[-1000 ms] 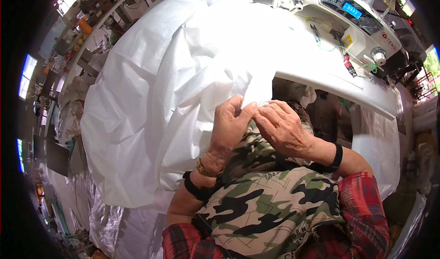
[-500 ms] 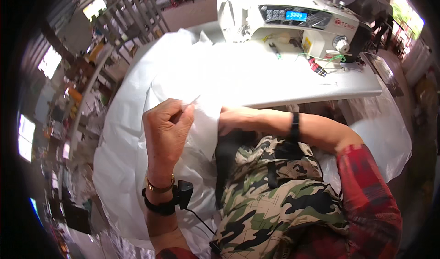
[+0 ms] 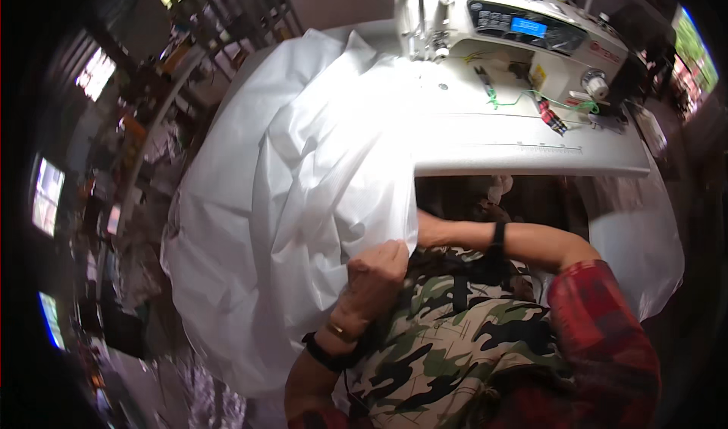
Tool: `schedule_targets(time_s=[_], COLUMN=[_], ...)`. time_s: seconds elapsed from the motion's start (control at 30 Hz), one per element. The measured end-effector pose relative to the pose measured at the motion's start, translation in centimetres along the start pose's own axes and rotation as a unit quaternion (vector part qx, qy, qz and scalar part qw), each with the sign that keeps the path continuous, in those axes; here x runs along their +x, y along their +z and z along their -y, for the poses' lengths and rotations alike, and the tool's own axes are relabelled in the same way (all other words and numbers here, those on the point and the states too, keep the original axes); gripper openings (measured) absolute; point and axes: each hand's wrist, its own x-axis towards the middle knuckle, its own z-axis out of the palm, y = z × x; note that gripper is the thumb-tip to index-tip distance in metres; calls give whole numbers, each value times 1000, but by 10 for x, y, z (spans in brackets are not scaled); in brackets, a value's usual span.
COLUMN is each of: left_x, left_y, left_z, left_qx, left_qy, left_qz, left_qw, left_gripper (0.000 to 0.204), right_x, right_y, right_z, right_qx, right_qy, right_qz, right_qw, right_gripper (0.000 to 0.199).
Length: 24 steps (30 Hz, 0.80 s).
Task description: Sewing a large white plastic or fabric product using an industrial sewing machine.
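A large white sheet [image 3: 303,194], thin and slightly shiny, lies in folds over the left part of the sewing table and hangs down toward my lap. My left hand [image 3: 378,276] is closed, pinching the sheet near its lower right edge. Close by, my right hand [image 3: 432,230] reaches behind that same edge from the right; the sheet hides its fingers, so its grip does not show. The far end of the sheet reaches the needle area of a white sewing machine [image 3: 497,19], where bright lamplight washes out detail.
Thread snips [image 3: 485,82] with green thread and a red plaid-wrapped tool [image 3: 551,116] lie on the machine bed [image 3: 493,133]. A clear plastic sheet [image 3: 637,232] hangs at the right. Railings and cluttered shelving stand at the left.
My left hand has come down and right, drawing the sheet's edge toward my lap beside my right hand. The sheet now spreads in more folds. The view has shifted a little.
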Motion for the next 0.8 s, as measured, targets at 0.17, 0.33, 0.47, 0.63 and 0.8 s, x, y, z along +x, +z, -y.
schedule_targets(time_s=[0.17, 0.33, 0.47, 0.63, 0.8], left_x=[-14, -11, -16, -18, -37], left_y=[20, 20, 17, 8, -4], left_z=[-5, -14, -18, -26, -38], left_qx=[31, 36, 32, -8, -448], left_qy=[-21, -32, -18, -15, -131], left_qz=[-93, -146, -133, -139, 94], left_qw=[995, 988, 990, 990, 879], left_gripper=[17, 7, 12, 15, 16], right_x=[-52, -53, -48, -50, -52], right_y=[-66, -65, -60, -57, -57], right_z=[51, 83, 76, 69, 71], right_qx=[-352, -406, -414, -398, -403], right_qy=[-93, -261, -331, -332, -332], right_qz=[-57, 4, -15, 12, -4], right_qw=[929, 876, 848, 855, 853], right_gripper=[14, 13, 14, 16, 18])
